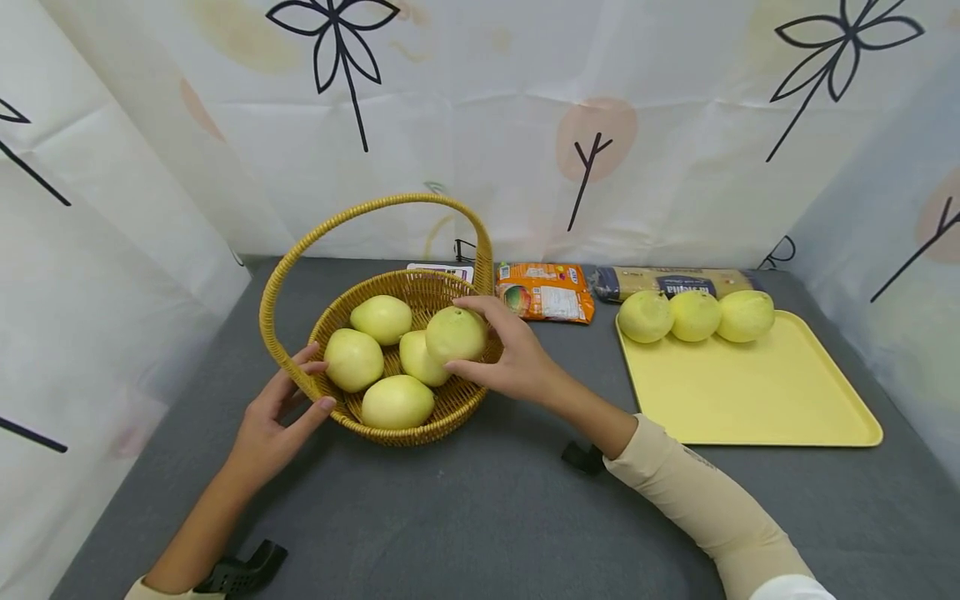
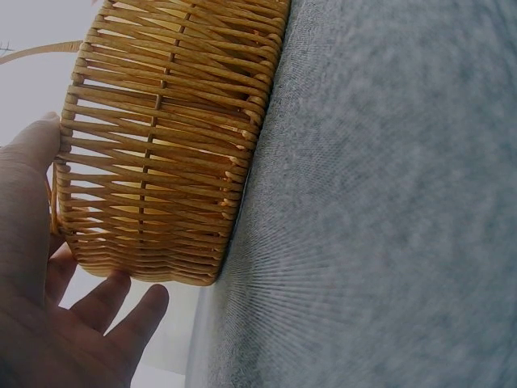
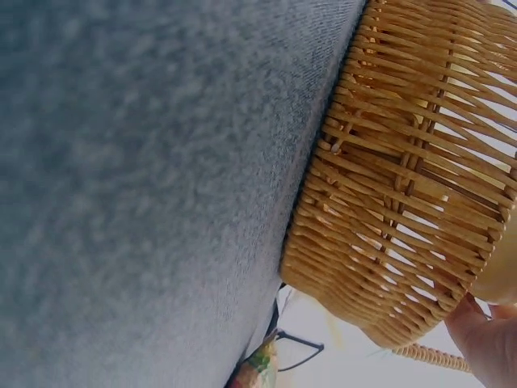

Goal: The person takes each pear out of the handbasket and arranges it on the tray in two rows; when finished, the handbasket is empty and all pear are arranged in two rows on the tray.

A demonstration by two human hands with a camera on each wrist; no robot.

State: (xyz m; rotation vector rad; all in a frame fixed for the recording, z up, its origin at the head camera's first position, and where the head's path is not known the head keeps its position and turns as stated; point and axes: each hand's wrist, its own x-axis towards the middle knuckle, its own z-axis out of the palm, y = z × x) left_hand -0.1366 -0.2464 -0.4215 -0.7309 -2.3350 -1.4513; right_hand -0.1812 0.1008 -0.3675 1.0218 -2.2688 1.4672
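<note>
My right hand (image 1: 517, 354) grips a pale yellow-green round fruit (image 1: 456, 333), like a small melon, over the right side of the wicker basket (image 1: 450, 425). Thumb and fingers are spread on opposite sides of it, and it partly covers another fruit (image 1: 422, 360). My left hand (image 1: 277, 421) holds the basket's left rim near the foot of its tall handle (image 1: 272, 292). In the left wrist view, the thumb (image 2: 36, 141) lies at the rim. Several similar fruits (image 1: 397, 402) lie inside. From the right wrist, the basket wall (image 3: 404, 178) hides most of the held fruit (image 3: 499, 263).
On the right, a yellow tray (image 1: 757, 392) carries three similar fruits (image 1: 695, 316) along its back edge. Behind stand an orange packet (image 1: 546, 292) and a long pasta-like package (image 1: 675, 280). A white printed card (image 1: 442, 272) lies behind the basket. Patterned fabric (image 1: 480, 125) encloses the grey table (image 1: 450, 517).
</note>
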